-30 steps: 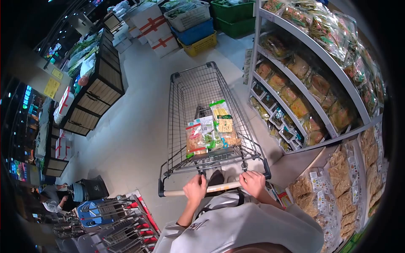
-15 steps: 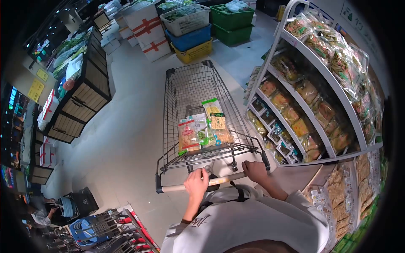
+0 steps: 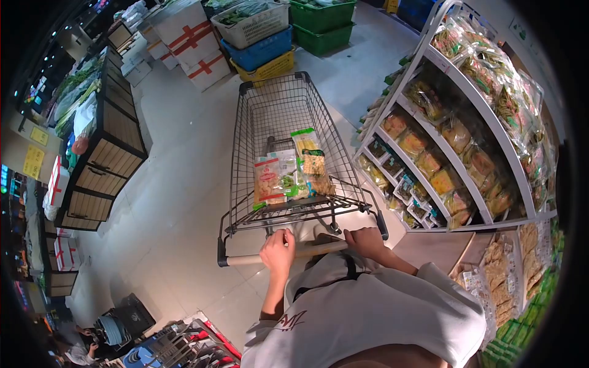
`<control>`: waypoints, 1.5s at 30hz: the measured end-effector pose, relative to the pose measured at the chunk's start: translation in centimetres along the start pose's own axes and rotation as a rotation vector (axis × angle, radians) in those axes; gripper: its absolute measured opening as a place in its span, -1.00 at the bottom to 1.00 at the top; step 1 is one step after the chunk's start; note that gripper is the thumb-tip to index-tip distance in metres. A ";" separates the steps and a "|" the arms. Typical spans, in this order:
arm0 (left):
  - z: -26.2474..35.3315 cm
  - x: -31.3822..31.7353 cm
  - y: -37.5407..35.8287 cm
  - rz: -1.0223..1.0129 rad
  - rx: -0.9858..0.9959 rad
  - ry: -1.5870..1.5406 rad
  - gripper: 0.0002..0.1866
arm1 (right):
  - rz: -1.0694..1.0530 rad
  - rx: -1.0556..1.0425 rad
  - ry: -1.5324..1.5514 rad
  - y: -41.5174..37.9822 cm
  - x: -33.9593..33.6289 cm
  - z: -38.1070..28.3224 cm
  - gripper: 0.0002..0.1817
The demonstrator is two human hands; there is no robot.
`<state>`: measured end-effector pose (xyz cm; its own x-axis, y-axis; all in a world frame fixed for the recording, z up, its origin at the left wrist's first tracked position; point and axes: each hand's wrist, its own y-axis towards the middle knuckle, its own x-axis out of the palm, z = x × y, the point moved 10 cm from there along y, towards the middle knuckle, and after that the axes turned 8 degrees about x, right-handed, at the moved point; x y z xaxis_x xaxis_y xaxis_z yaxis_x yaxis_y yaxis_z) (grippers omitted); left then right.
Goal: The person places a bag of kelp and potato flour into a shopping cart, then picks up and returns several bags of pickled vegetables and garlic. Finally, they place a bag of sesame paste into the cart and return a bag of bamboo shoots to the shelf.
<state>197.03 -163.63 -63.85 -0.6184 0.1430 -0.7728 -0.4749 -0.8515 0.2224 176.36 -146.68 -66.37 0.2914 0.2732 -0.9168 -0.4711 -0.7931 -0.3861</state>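
The left hand [image 3: 278, 248] is curled over the handle [image 3: 322, 248] of the cart [image 3: 270, 110], left of its middle; the right hand [image 3: 367, 241] grips the same bar near its right end. The cart stands on the floor [image 3: 178, 208] just ahead of the person, with several packs [image 3: 268, 180] together in its near end. To the right is a rack [image 3: 521, 222] of wrapped food; beyond the cart, crates [image 3: 257, 52] and boxes [image 3: 189, 43] are stacked
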 end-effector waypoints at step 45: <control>-5.2 17.5 46.7 -0.219 0.457 -0.069 -0.83 | -0.508 0.247 0.150 40.5 -6.4 0.1 -0.44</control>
<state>167.32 -203.52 -70.10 -0.5061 0.3395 -0.7929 -0.8138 -0.4924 0.3086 155.27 -180.50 -76.17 0.6377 0.4918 -0.5928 -0.4164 -0.4274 -0.8025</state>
